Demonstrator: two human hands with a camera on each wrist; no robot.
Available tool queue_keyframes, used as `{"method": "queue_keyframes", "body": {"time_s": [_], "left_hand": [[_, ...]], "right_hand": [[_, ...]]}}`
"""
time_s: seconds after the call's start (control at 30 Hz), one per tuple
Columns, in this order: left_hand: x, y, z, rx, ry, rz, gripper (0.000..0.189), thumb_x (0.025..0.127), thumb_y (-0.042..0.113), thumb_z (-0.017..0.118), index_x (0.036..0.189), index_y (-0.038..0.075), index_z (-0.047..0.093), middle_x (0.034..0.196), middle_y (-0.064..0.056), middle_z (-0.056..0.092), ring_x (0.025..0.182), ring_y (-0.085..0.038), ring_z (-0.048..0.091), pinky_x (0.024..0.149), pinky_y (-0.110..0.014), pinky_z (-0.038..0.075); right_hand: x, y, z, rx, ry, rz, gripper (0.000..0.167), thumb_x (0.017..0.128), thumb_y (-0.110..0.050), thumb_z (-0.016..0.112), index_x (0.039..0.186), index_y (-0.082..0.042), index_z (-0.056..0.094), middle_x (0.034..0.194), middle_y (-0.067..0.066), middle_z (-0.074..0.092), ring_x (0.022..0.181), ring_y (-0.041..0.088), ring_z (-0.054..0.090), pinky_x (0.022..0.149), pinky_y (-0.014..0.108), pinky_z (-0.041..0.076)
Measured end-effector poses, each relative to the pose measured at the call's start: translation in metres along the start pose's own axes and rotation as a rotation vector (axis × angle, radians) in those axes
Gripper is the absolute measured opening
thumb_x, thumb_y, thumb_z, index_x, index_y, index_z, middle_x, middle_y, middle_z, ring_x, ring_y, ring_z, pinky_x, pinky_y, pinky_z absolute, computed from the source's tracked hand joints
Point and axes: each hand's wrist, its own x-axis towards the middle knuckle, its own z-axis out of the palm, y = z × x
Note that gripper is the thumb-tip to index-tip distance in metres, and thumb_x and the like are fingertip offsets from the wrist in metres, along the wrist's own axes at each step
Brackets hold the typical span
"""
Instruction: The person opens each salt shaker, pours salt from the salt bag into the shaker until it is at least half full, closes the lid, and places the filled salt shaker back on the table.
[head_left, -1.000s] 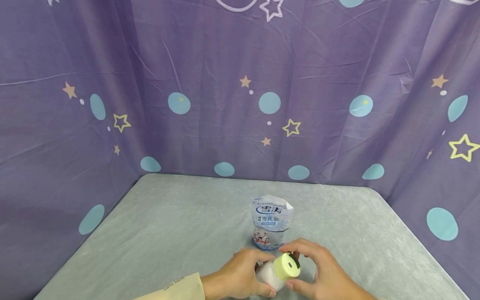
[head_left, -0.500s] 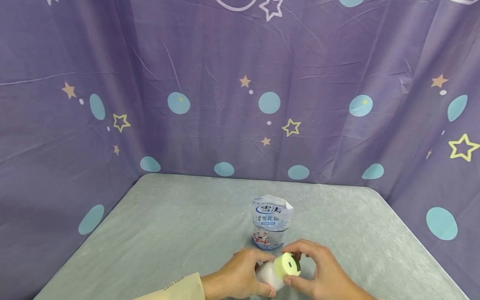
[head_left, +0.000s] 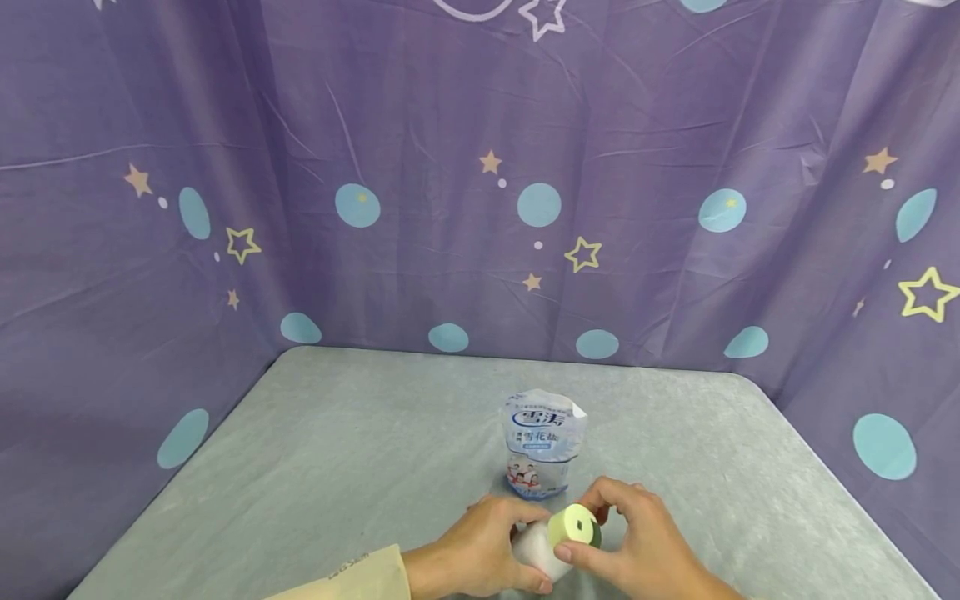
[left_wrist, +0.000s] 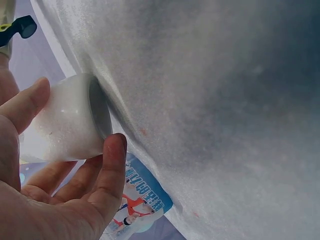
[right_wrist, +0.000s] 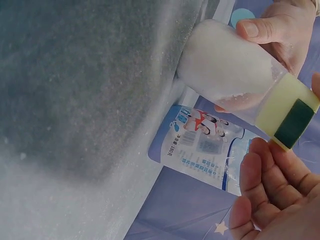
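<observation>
A clear seasoning bottle [head_left: 534, 550] filled with white granules is tilted near the front of the table, its top leaning right. My left hand [head_left: 483, 550] grips the bottle's body, thumb in front and fingers behind. In the left wrist view the bottle's base [left_wrist: 102, 107] shows close over the cloth. A pale yellow cap [head_left: 566, 527] with a dark green panel [right_wrist: 295, 124] sits on the bottle's neck. My right hand [head_left: 645, 537] pinches this cap between thumb and fingers. Right behind the hands stands a blue-and-white salt bag [head_left: 543, 446], its top edge uneven.
A grey cloth covers the table [head_left: 360, 442]. A purple curtain [head_left: 427, 275] with stars and blue spots encloses the back and both sides.
The cap has turned clockwise in the head view, its green panel moving from upper right to lower right. My right thumb has moved up and left across it. The left hand and bag stay put.
</observation>
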Motion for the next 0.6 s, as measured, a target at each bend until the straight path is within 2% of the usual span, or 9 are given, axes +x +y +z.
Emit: {"method": "queue_keyframes", "body": {"time_s": [0.13, 0.3, 0.43, 0.53, 0.6], "left_hand": [[0.0002, 0.0008, 0.0000, 0.006, 0.002, -0.005, 0.049, 0.066, 0.027, 0.098, 0.111, 0.029, 0.076, 0.090, 0.022, 0.065, 0.075, 0.004, 0.056, 0.064, -0.017, 0.045], [-0.0005, 0.0009, -0.0002, 0.007, 0.004, -0.001, 0.049, 0.066, 0.027, 0.098, 0.111, 0.029, 0.076, 0.090, 0.022, 0.065, 0.075, 0.004, 0.055, 0.064, -0.017, 0.045], [-0.0007, 0.0004, -0.0005, 0.008, 0.002, 0.006, 0.049, 0.067, 0.028, 0.098, 0.111, 0.029, 0.076, 0.089, 0.023, 0.064, 0.075, 0.004, 0.055, 0.064, -0.016, 0.045], [-0.0007, 0.0002, -0.0008, 0.013, -0.001, 0.005, 0.049, 0.067, 0.029, 0.098, 0.111, 0.029, 0.076, 0.089, 0.023, 0.064, 0.074, 0.004, 0.055, 0.065, -0.017, 0.044], [-0.0007, 0.0002, -0.0010, 0.015, -0.004, 0.001, 0.049, 0.067, 0.030, 0.097, 0.112, 0.029, 0.076, 0.089, 0.023, 0.064, 0.075, 0.004, 0.055, 0.065, -0.017, 0.044]], "right_hand": [[0.0004, -0.0036, 0.0003, -0.008, -0.009, 0.059, 0.035, 0.076, -0.043, 0.091, 0.086, -0.038, 0.058, 0.077, -0.026, 0.058, 0.072, 0.000, 0.053, 0.067, 0.027, 0.038], [0.0006, -0.0035, 0.0004, -0.015, -0.004, 0.047, 0.036, 0.075, -0.044, 0.091, 0.088, -0.037, 0.059, 0.078, -0.025, 0.057, 0.072, 0.000, 0.052, 0.066, 0.026, 0.038], [0.0007, -0.0011, -0.0018, -0.024, -0.013, -0.013, 0.046, 0.073, -0.045, 0.092, 0.108, -0.032, 0.065, 0.094, -0.023, 0.062, 0.078, 0.001, 0.054, 0.068, 0.026, 0.042], [0.0022, 0.0005, -0.0049, -0.007, -0.046, -0.067, 0.063, 0.073, -0.042, 0.093, 0.126, -0.028, 0.062, 0.109, -0.019, 0.064, 0.086, 0.002, 0.056, 0.073, 0.027, 0.045], [0.0041, 0.0011, -0.0069, 0.033, -0.073, -0.109, 0.068, 0.074, -0.036, 0.094, 0.131, -0.025, 0.060, 0.115, -0.016, 0.064, 0.090, 0.003, 0.056, 0.077, 0.028, 0.047]]}}
